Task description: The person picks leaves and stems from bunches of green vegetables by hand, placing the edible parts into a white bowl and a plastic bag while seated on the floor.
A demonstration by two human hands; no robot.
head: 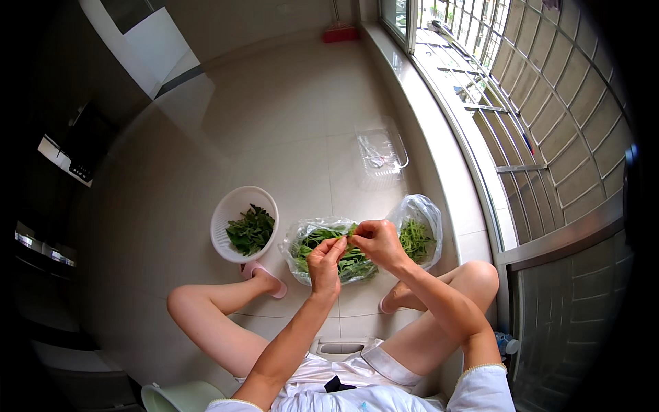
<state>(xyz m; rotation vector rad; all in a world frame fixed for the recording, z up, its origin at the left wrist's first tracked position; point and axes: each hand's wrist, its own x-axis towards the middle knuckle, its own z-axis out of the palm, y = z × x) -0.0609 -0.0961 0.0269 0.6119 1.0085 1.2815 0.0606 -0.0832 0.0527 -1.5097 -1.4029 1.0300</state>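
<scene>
My left hand (325, 265) and my right hand (380, 242) meet fingertip to fingertip, pinching a small green piece of leafy vegetable (352, 230) between them. Right below them lies a clear plastic bag (292, 242) full of leafy greens with long stems (319, 236). A second plastic bag (431, 208), partly behind my right hand, holds thin green stems (415, 239). Over to the left, a white perforated plastic basket (221, 226) contains loose dark green leaves (250, 229).
On the tiled floor (267, 139) ahead lies a clear plastic container (378, 152). A window ledge (427, 123) with barred windows runs along the right. A red broom (340, 34) stands at the far wall. Near my left elbow is a pale green bucket (180, 396); a plastic bottle (505, 344) is at the right.
</scene>
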